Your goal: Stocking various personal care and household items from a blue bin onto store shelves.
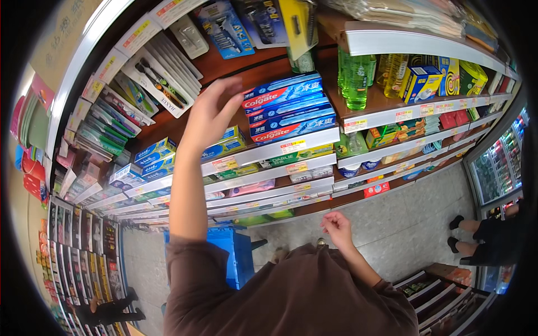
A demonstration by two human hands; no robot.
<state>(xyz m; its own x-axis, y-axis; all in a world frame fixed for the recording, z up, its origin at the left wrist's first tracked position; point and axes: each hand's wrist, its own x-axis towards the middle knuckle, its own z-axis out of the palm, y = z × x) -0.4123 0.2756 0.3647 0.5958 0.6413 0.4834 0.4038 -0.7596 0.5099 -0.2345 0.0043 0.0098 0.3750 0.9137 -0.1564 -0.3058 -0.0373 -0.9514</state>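
Observation:
My left hand (215, 112) is raised over a shelf, slightly blurred, thumb apart from the bent fingers, with nothing held. Just right of its fingertips stands a stack of blue and red Colgate toothpaste boxes (290, 110). Below the wrist, partly hidden by it, sits a blue and yellow toothpaste box (227, 140). Carded toothbrushes (162, 82) hang to the left of the hand. My right hand (337, 227) is held low in front of my body, its fingers loosely curled with nothing visible in them. It is apart from the shelves.
Green bottles (356, 84) and boxed goods stand on the right shelf. More toothpaste boxes (155, 157) sit at left. A blue plastic crate (235, 256) is beside me on the floor. People stand at far right (483, 239) and lower left (109, 308). A glass-door cooler (498, 164) is at right.

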